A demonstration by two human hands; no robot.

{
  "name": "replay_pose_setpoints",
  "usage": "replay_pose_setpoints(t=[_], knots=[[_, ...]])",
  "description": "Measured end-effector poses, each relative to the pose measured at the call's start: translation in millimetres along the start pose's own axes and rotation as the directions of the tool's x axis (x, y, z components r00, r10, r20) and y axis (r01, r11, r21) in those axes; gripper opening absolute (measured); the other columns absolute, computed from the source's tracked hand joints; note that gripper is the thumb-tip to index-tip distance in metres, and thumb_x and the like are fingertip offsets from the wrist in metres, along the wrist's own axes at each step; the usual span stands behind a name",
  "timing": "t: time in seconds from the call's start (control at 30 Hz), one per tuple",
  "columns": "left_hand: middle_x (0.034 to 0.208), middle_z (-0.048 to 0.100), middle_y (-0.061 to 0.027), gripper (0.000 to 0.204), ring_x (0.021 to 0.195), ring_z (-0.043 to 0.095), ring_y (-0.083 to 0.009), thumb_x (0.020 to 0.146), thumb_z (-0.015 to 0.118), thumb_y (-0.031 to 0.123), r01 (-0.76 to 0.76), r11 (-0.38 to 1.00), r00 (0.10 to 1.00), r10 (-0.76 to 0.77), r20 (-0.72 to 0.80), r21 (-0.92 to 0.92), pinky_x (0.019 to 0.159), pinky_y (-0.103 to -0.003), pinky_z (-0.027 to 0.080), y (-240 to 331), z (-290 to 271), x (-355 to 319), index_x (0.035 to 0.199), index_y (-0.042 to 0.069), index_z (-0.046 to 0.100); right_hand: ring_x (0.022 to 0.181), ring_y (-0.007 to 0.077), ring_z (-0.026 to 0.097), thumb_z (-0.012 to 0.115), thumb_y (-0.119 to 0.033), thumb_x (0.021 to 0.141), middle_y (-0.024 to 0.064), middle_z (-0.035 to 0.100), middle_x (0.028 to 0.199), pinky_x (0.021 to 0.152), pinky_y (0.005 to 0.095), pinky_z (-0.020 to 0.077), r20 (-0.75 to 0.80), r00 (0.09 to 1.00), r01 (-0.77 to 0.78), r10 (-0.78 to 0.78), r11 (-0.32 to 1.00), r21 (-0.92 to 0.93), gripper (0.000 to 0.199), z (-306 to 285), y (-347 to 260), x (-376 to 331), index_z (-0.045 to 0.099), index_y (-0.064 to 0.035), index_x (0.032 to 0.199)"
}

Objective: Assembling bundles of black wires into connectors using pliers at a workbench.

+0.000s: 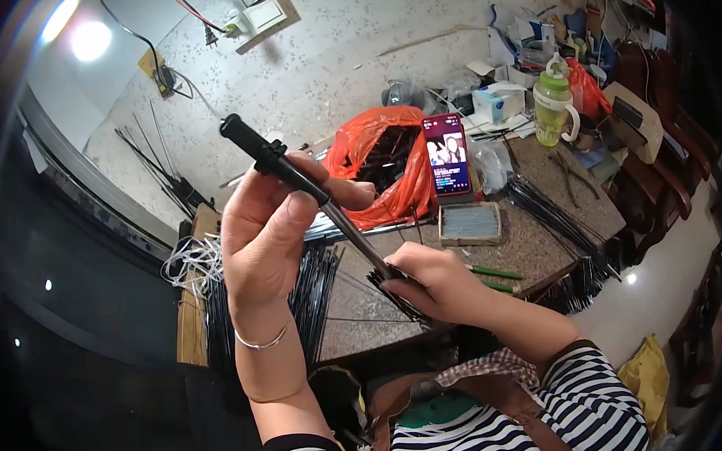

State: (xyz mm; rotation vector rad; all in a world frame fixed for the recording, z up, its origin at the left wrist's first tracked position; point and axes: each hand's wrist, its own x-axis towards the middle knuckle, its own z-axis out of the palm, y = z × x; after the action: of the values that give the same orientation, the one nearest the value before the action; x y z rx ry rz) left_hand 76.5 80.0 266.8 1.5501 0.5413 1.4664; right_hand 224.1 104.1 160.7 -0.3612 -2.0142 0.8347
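My left hand (pixel 270 229) is raised above the table and grips a long black rod-shaped tool (pixel 273 158) with a thick black handle at its upper left end. Its thin metal shaft slants down to the right, where my right hand (pixel 431 283) pinches its lower end together with a small bundle of thin black sticks (pixel 395 296). A thin bangle circles my left wrist. Both sleeves are striped black and white.
A small stone-topped table (pixel 536 243) holds an orange plastic bag (pixel 383 165) of black parts, an upright lit phone (pixel 448 155), a flat grey box (pixel 470 223), green pencils (pixel 494 274) and piles of black sticks (pixel 551 211). A green bottle (pixel 554 103) stands behind. Chairs are at right.
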Motion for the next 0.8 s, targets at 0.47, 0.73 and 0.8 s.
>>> replay_pose_setpoints(t=[0.47, 0.73, 0.8], knots=[[0.102, 0.043, -0.0111, 0.093, 0.090, 0.044, -0.0190, 0.045, 0.073, 0.032, -0.228, 0.767, 0.958, 0.288, -0.004, 0.600, 0.074, -0.030, 0.037, -15.7, -37.6, -63.3, 0.118, 0.004, 0.022, 0.045, 0.0008, 0.034, 0.055, -0.002, 0.069, -0.0035, 0.036, 0.062, 0.036, 0.0142, 0.0308, -0.225, 0.894, -0.272, 0.387, 0.868, 0.416, 0.025, 4.6, -4.1, -22.2, 0.035, -0.0061, 0.083], [0.085, 0.048, -0.0078, 0.049, 0.076, 0.048, -0.0126, 0.064, 0.058, -0.003, -0.284, 0.888, 0.954, 0.298, 0.016, 0.361, 0.067, -0.024, 0.042, -49.8, -15.6, -84.2, 0.106, 0.002, 0.034, 0.053, 0.0006, 0.036, 0.062, -0.003, 0.062, -0.0042, 0.039, 0.063, 0.046, 0.0146, 0.0301, -0.050, 0.957, -0.258, 0.287, 0.915, 0.310, 0.022, 21.0, -44.3, -6.9, 0.044, -0.0035, 0.075], [0.093, 0.046, -0.0117, 0.034, 0.077, 0.050, -0.0154, 0.065, 0.055, -0.006, -0.319, 0.919, 0.939, 0.340, -0.054, 0.233, 0.067, -0.026, 0.044, -53.5, -15.8, -85.9, 0.093, 0.005, 0.039, 0.053, 0.0011, 0.036, 0.062, -0.003, 0.061, -0.0036, 0.040, 0.063, 0.046, 0.0150, 0.0310, -0.004, 0.956, -0.282, 0.294, 0.921, 0.269, 0.022, 17.0, -48.5, -0.9, 0.045, -0.0034, 0.075]])
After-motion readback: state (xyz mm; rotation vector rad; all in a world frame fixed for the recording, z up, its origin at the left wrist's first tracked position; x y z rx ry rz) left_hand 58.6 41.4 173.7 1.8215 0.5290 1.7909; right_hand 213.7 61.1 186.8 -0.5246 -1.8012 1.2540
